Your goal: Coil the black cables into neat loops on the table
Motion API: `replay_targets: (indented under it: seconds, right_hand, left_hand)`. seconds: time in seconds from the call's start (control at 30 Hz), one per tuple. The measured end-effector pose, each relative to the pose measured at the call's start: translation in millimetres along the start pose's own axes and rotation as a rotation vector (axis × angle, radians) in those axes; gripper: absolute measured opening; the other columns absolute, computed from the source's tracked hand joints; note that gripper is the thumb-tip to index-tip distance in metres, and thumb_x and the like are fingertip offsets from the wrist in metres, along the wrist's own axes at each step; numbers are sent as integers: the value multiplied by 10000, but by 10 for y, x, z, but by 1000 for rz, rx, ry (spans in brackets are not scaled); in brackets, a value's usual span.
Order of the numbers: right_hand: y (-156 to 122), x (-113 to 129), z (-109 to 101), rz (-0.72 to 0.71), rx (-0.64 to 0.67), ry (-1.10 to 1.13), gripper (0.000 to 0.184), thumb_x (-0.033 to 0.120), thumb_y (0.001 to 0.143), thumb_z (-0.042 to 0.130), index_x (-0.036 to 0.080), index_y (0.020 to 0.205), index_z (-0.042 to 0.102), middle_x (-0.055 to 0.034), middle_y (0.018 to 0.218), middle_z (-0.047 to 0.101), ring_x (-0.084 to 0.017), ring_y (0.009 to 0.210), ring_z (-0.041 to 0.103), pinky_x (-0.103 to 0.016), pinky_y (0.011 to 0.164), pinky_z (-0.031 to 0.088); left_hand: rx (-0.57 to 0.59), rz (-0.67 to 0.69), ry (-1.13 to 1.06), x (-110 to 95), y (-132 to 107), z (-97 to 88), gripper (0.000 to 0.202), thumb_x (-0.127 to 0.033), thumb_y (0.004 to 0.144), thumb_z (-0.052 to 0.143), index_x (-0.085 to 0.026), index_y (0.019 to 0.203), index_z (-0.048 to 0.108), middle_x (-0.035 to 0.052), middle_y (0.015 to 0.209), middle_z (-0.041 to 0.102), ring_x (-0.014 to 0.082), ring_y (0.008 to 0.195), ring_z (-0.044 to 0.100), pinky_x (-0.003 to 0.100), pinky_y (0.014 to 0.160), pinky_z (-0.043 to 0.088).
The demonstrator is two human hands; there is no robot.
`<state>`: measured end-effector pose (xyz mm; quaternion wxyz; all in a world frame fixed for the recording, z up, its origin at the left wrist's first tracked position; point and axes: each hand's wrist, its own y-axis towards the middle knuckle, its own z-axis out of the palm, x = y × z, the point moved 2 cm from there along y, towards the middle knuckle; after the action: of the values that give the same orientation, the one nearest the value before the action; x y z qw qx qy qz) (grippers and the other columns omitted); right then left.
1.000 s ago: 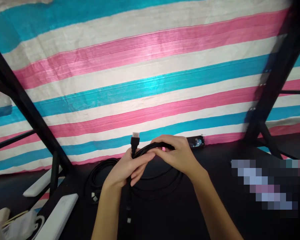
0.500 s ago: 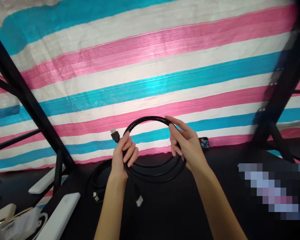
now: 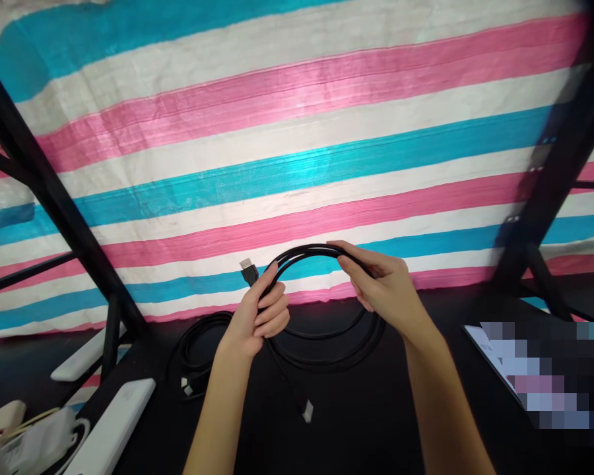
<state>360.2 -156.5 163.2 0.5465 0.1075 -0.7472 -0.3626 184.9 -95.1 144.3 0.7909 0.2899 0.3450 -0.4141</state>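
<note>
A black cable [image 3: 321,363] hangs in a loose coil between my two hands above the black table. My left hand [image 3: 264,313] is closed round the left side of the coil. One flat metal-tipped plug [image 3: 248,270] of the cable sticks up past my left thumb. Another plug end [image 3: 307,411], with a pale tip, dangles below on a short length of cable. My right hand [image 3: 381,280] pinches the top right of the loops between thumb and fingers. Behind my left wrist, a second coiled black cable [image 3: 191,343] lies on the table, partly hidden.
A striped sheet [image 3: 297,165] hangs behind the black table [image 3: 356,422]. Black frame posts [image 3: 62,204] rise at both sides. At the left lie a white bar [image 3: 113,429] and a white adapter [image 3: 44,439] with a cord. A partly blurred-out screen [image 3: 490,353] lies at the right.
Both hands have moved slightly right and a little lower with the coil. The dangling plug has swung right and down. My right hand has turned flatter and now covers the small phone-like screen behind it.
</note>
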Motion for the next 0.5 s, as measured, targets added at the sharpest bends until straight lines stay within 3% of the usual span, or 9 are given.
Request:
replay_targets:
  seconds: [0.13,0.3,0.5]
  right_hand:
    - [-21,16,-23,26,76,13,323,338,821,586,208,1102,679,66,452,407,-45,346,285,-199,336,284]
    - [-8,-23,-41,26,62,4,308,337,816,591,205,1077,687,70,442,390,-48,355,285,-202,348,276]
    - [81,-208,99,94,-13,71,269,372,794,604,173,964,665,65,511,443,-45,371,372,-190,365,321]
  left_hand:
    - [19,-56,25,16,9,-23,589,-440,856,501,-184,421,199,-78,302,174,13,224,158,160,271,115]
    - [9,-60,9,62,56,-13,593,-354,846,523,-186,402,169,-75,296,151,19,222,167,163,268,104]
    - [-194,101,21,29,69,2,570,-176,815,503,-195,396,117,-78,288,122,21,210,167,172,273,133]
